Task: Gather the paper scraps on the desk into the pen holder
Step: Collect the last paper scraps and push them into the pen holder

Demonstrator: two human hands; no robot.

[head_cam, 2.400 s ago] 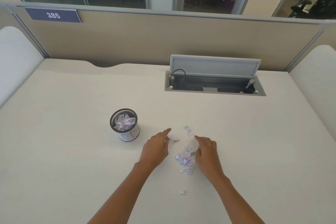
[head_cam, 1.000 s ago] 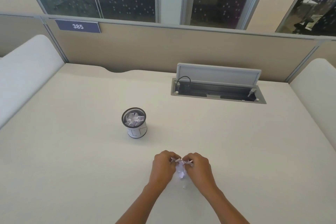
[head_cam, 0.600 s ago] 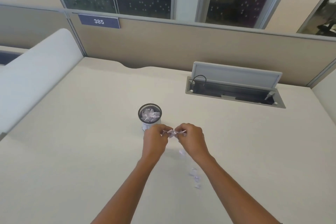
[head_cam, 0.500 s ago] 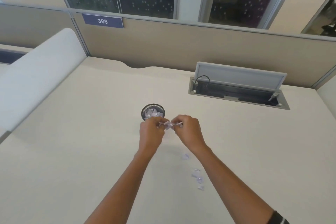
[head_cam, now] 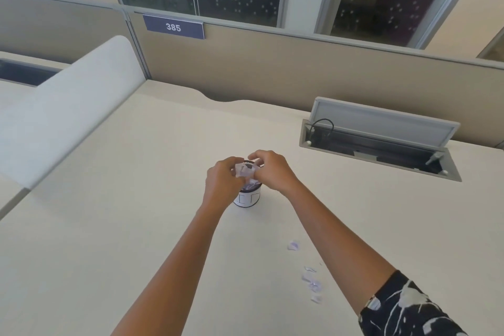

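Observation:
The pen holder [head_cam: 247, 198] is a small white cylinder with a dark mesh rim, standing mid-desk and filled with pale lilac paper scraps. My left hand [head_cam: 222, 182] and my right hand [head_cam: 271, 169] hover right over its mouth, fingers pinched together on a bunch of paper scraps [head_cam: 243, 169] held between them. The hands hide most of the rim. One loose scrap [head_cam: 293, 245] lies on the desk near my right forearm, and several more scraps [head_cam: 311, 282] lie closer to me.
An open cable hatch [head_cam: 381, 142] with a raised grey lid and a black cable is set into the desk at the back right. A padded white divider [head_cam: 68, 106] borders the left side. A beige partition with a "385" sign [head_cam: 173, 27] runs along the back.
Both hands gathered scraps from the desk, lifted them pinched together, and carried them left and forward to just above the pen holder. A few scraps stayed behind on the desk.

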